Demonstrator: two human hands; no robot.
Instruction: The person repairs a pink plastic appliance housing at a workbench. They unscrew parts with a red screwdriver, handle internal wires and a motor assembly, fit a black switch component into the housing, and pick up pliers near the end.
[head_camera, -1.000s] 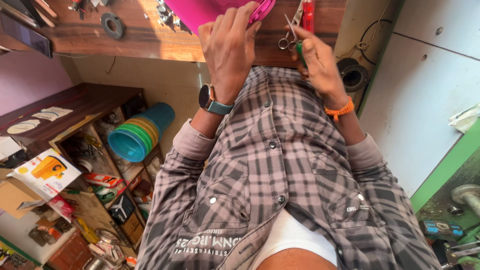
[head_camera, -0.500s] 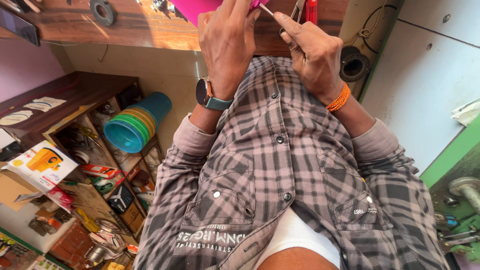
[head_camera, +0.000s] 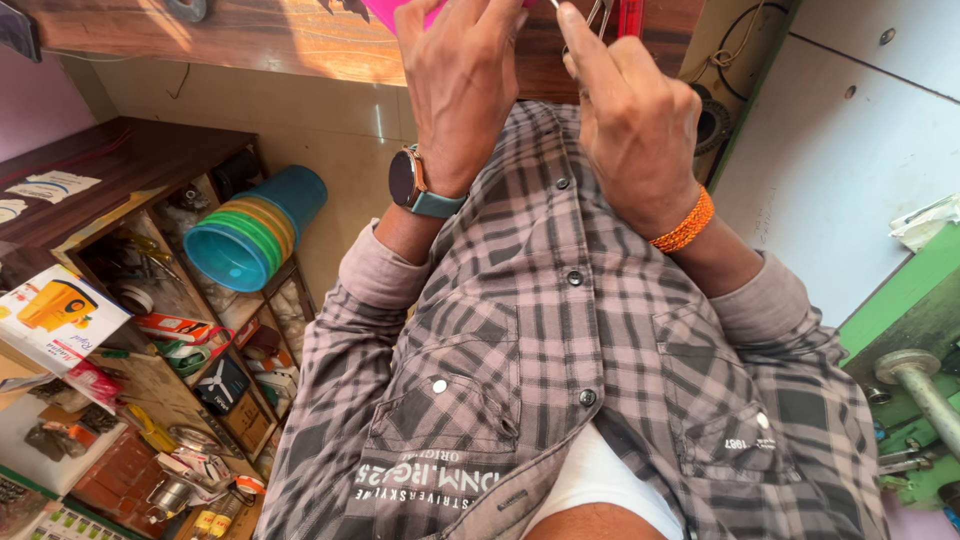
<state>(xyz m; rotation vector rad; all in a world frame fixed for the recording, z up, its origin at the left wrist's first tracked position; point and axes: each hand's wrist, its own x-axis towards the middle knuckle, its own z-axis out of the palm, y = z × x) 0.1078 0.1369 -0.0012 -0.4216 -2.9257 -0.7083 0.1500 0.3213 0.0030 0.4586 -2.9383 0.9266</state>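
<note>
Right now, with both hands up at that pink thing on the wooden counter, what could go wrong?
1. The pink object and the thin metal tool at the right hand sit at the top edge of the view, so the contact point is barely visible; a slip might go unnoticed.
2. That metal tip lies close to the left hand, whose fingers could be nicked.
3. The loose plaid shirt hangs directly beneath, so a dropped part might land in its folds.
</note>
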